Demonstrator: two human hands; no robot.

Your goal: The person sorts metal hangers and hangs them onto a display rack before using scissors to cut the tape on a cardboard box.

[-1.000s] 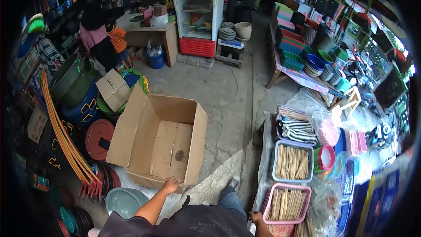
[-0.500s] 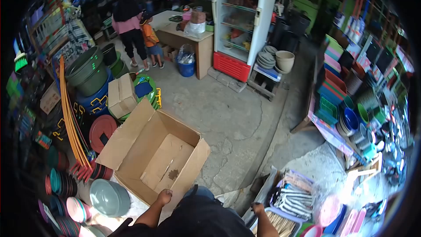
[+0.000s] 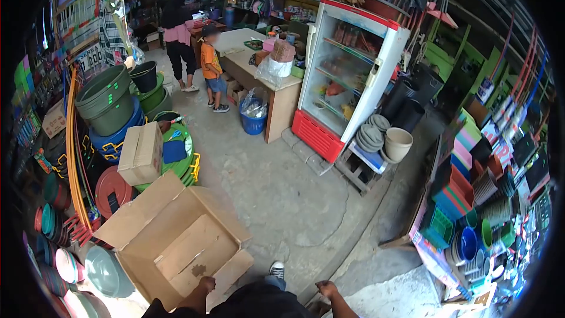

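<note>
My left hand (image 3: 206, 284), fingers curled in, hangs over the near side of a large open cardboard box (image 3: 169, 215). No object shows in it. Inside the box, its bare bottom has a dark stain close to the hand. On the right, my right hand (image 3: 327, 288) is held low over the concrete floor, its fingers also curled with nothing visible in them. My shoe (image 3: 277, 270) shows between the two hands, stepping forward. A grey plastic basin (image 3: 109, 272) stands just left of the box.
Beyond the box sits a smaller closed carton (image 3: 141, 152) on green tubs. A glass-door fridge (image 3: 347, 79) and a desk (image 3: 282, 103) stand ahead, with two people (image 3: 210, 68) beside the desk. Stacked plasticware fills a table (image 3: 421, 238) at right. Concrete floor (image 3: 276, 194) runs between.
The view has tilted up and moved forward, so the box sits lower and further left. A shoe has come into view. The trays of goods at lower right have left view.
</note>
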